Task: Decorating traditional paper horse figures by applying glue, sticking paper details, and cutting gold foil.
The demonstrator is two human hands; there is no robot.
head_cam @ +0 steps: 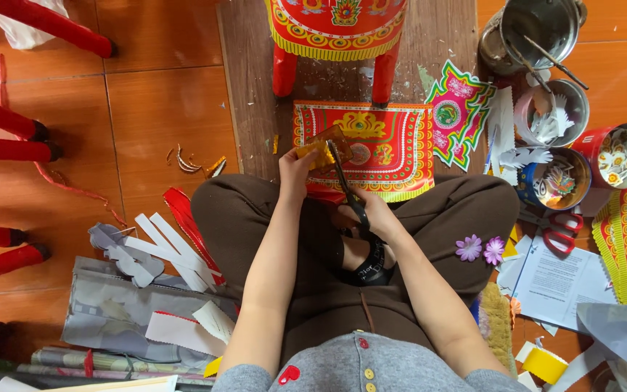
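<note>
Item: gold foil piece (321, 151) pinched in our left hand (295, 170) above the lap, black-handled scissors (345, 181) gripped in our right hand (377, 215), blades biting in; hazard, we judge: thin foil buckling, cut wandering toward fingertips.

Soft, even daylight lit the scene brightly; a mild sheen lay on the glossy orange tiled floor (161, 101), shadows were faint, and edges bowed slightly outward.

White printed paper sheet (556, 279) on floor, right side.
</note>
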